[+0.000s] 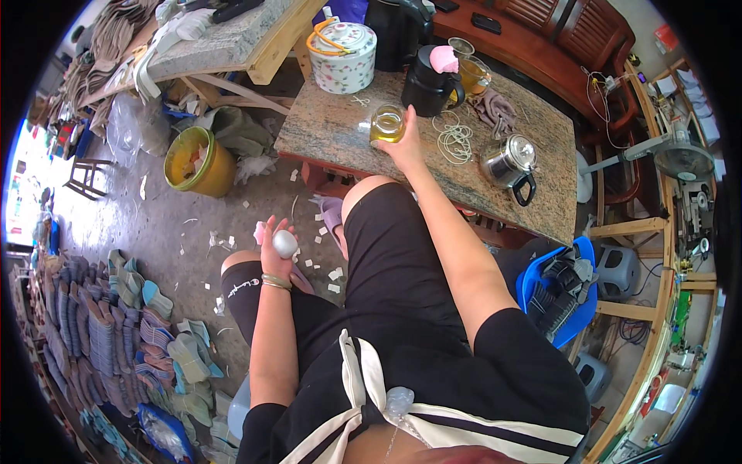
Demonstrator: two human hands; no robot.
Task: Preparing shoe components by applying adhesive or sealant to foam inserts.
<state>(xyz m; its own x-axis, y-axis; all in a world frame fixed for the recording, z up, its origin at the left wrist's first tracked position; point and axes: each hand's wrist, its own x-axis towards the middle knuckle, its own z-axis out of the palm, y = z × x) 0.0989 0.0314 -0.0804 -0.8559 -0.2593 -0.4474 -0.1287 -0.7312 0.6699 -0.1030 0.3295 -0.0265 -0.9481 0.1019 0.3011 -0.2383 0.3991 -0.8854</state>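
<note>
On the near edge of the stone-topped table (340, 127), my right hand (406, 147) is closed round a small glass cup (388, 122) with yellowish liquid in its lower part. Over my left knee, my left hand (272, 251) holds a round silver lid (284, 244). Something pink (259, 232) shows at the fingers of that hand; its kind cannot be made out. Behind the cup stands a black jug (423, 89) with a pink piece (444, 59) on its top. A coil of pale string (454, 143) lies to the right of my right hand.
A floral lidded pot (344, 66) stands far left on the table, a steel teapot (510, 161) at the right. A yellow bucket (202, 166) sits on the floor. Stacked socks (100, 332) fill the lower left. A blue basket (576, 309) stands by my right side.
</note>
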